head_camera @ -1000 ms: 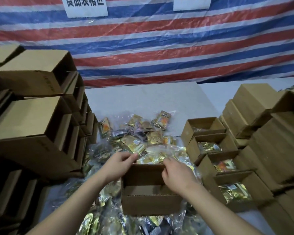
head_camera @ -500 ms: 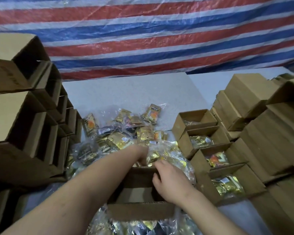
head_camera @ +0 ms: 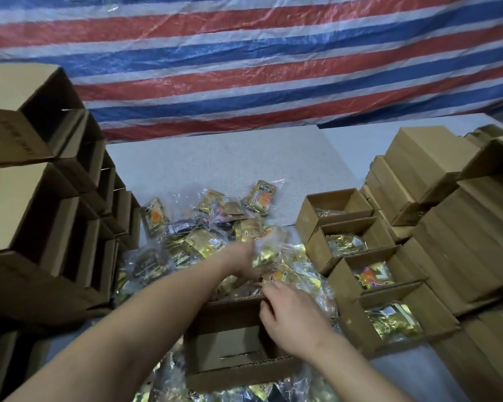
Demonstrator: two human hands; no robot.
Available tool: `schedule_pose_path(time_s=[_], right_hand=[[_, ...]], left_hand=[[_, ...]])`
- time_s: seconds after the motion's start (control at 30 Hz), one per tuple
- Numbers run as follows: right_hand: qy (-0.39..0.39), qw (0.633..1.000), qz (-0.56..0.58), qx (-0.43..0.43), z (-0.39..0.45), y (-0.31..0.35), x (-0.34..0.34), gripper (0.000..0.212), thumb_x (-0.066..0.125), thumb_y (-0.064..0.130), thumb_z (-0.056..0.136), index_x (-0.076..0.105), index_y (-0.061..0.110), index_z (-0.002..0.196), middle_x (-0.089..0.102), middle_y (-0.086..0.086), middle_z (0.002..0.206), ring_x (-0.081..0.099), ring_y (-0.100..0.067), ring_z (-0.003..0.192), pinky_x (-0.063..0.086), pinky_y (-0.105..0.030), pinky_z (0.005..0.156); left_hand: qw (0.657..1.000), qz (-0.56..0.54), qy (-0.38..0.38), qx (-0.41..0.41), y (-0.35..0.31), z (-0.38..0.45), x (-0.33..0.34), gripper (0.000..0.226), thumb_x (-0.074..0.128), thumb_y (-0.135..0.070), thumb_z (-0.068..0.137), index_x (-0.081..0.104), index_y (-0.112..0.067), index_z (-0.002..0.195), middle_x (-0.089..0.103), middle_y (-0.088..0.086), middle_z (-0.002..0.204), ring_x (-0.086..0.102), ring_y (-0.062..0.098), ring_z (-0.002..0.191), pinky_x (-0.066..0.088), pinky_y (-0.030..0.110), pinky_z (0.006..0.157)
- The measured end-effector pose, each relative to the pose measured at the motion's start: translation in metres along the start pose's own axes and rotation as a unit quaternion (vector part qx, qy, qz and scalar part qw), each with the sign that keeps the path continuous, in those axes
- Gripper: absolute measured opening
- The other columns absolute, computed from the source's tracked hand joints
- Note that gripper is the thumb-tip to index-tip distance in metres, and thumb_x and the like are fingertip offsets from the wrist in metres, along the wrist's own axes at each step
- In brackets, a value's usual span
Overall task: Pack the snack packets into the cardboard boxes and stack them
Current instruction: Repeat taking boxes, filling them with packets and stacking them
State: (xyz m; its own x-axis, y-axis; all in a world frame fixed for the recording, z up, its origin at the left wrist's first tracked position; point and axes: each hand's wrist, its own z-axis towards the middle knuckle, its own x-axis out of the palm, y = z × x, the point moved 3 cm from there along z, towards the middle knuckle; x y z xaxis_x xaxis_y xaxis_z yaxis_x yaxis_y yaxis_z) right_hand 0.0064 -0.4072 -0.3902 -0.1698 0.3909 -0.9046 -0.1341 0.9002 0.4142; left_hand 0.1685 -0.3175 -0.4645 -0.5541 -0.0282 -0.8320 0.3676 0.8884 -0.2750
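An open cardboard box [head_camera: 230,352] sits in front of me on a heap of gold snack packets [head_camera: 215,227] in clear wrap. My left hand [head_camera: 241,259] reaches past the box's far edge into the heap and grips a gold packet [head_camera: 263,256]. My right hand [head_camera: 291,317] rests on the box's far right rim with its fingers curled over the edge. The inside of the box looks empty where it shows.
Several open boxes [head_camera: 357,256] with packets inside stand in a row on the right, with closed boxes [head_camera: 447,204] stacked behind them. Empty boxes [head_camera: 35,198] on their sides are stacked at the left. A striped tarp [head_camera: 244,68] hangs behind the grey table [head_camera: 215,158].
My left hand has reached further forward into the heap and taken hold of a gold packet. My right hand stays at the box's rim. The camera has tilted down slightly.
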Motion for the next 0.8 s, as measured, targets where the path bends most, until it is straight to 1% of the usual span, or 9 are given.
schedule_pose_path(time_s=[0.13, 0.27, 0.3, 0.37, 0.43, 0.5, 0.6, 0.7, 0.8], right_hand=[[0.026, 0.998, 0.024, 0.048, 0.002, -0.011, -0.003, 0.028, 0.035, 0.046, 0.098, 0.053, 0.024, 0.098, 0.053, 0.011, 0.094, 0.053, -0.014, 0.090, 0.046, -0.036, 0.082], [0.006, 0.979, 0.157, 0.127, 0.009, -0.014, -0.017, 0.060, 0.032, 0.064, 0.099, 0.044, 0.028, 0.145, 0.050, 0.012, 0.139, 0.046, -0.014, 0.132, 0.039, -0.036, 0.109], [-0.027, 0.953, 0.261, 0.154, 0.012, -0.008, -0.027, 0.069, 0.034, 0.071, 0.093, 0.037, 0.031, 0.150, 0.046, 0.013, 0.143, 0.044, -0.014, 0.136, 0.038, -0.035, 0.109], [-0.082, 0.837, 0.506, 0.190, 0.023, 0.009, -0.051, 0.077, 0.043, 0.076, 0.077, 0.038, 0.038, 0.144, 0.050, 0.011, 0.142, 0.052, -0.013, 0.128, 0.044, -0.037, 0.103], [-0.066, 0.722, 0.672, 0.150, 0.035, 0.028, -0.072, 0.069, 0.051, 0.073, 0.071, 0.052, 0.036, 0.128, 0.063, 0.004, 0.131, 0.065, -0.014, 0.111, 0.054, -0.036, 0.086], [-0.042, 0.675, 0.730, 0.100, 0.044, 0.048, -0.089, 0.070, 0.055, 0.067, 0.075, 0.058, 0.023, 0.130, 0.070, -0.007, 0.123, 0.069, -0.024, 0.110, 0.059, -0.037, 0.079], [-0.028, 0.656, 0.743, 0.130, 0.050, 0.062, -0.096, 0.076, 0.062, 0.062, 0.074, 0.062, 0.010, 0.129, 0.071, -0.015, 0.120, 0.068, -0.028, 0.112, 0.057, -0.043, 0.090], [-0.007, 0.649, 0.748, 0.138, 0.050, 0.063, -0.092, 0.064, 0.068, 0.050, 0.075, 0.064, 0.011, 0.125, 0.071, -0.017, 0.117, 0.067, -0.033, 0.112, 0.051, -0.051, 0.096], [-0.011, 0.649, 0.753, 0.111, 0.045, 0.054, -0.089, 0.049, 0.069, 0.039, 0.080, 0.070, 0.011, 0.119, 0.070, -0.019, 0.117, 0.069, -0.031, 0.105, 0.055, -0.050, 0.090]], left_hand=[[0.962, -0.262, -0.063, 0.036, 0.005, -0.047, -0.059, 0.069, 0.067, -0.034, 0.079, 0.036, -0.011, 0.136, 0.061, 0.005, 0.097, 0.060, 0.014, 0.080, 0.050, 0.025, 0.063], [0.899, -0.407, -0.146, 0.071, 0.005, -0.109, -0.093, 0.035, 0.065, -0.030, 0.086, 0.047, -0.024, 0.116, 0.061, -0.012, 0.090, 0.062, -0.011, 0.069, 0.044, 0.006, 0.058], [0.882, -0.436, -0.163, 0.076, 0.004, -0.122, -0.096, 0.028, 0.066, -0.033, 0.086, 0.050, -0.027, 0.109, 0.063, -0.013, 0.089, 0.063, -0.011, 0.072, 0.047, 0.009, 0.064], [0.859, -0.464, -0.198, 0.081, -0.002, -0.143, -0.101, 0.027, 0.066, -0.043, 0.087, 0.054, -0.029, 0.106, 0.068, -0.011, 0.090, 0.066, -0.005, 0.080, 0.049, 0.021, 0.076], [0.855, -0.461, -0.221, 0.084, -0.014, -0.159, -0.106, 0.028, 0.063, -0.051, 0.088, 0.056, -0.030, 0.105, 0.068, -0.017, 0.092, 0.065, -0.005, 0.084, 0.048, 0.023, 0.078], [0.869, -0.416, -0.242, 0.118, -0.033, -0.172, -0.112, 0.024, 0.054, -0.053, 0.094, 0.056, -0.029, 0.098, 0.065, -0.019, 0.081, 0.063, -0.002, 0.079, 0.048, 0.025, 0.077], [0.909, -0.255, -0.288, 0.161, -0.052, -0.183, -0.117, 0.047, 0.025, -0.050, 0.100, 0.060, -0.019, 0.092, 0.059, -0.007, 0.091, 0.053, 0.014, 0.098, 0.043, 0.038, 0.094], [0.941, -0.131, -0.301, 0.086, -0.047, -0.188, -0.117, 0.083, -0.001, -0.062, 0.090, 0.069, -0.020, 0.104, 0.051, 0.008, 0.137, 0.034, 0.022, 0.136, 0.027, 0.044, 0.112], [0.933, -0.159, -0.314, 0.078, -0.028, -0.196, -0.111, 0.074, 0.005, -0.055, 0.098, 0.059, -0.020, 0.133, 0.041, 0.005, 0.152, 0.027, 0.018, 0.144, 0.020, 0.039, 0.118]])
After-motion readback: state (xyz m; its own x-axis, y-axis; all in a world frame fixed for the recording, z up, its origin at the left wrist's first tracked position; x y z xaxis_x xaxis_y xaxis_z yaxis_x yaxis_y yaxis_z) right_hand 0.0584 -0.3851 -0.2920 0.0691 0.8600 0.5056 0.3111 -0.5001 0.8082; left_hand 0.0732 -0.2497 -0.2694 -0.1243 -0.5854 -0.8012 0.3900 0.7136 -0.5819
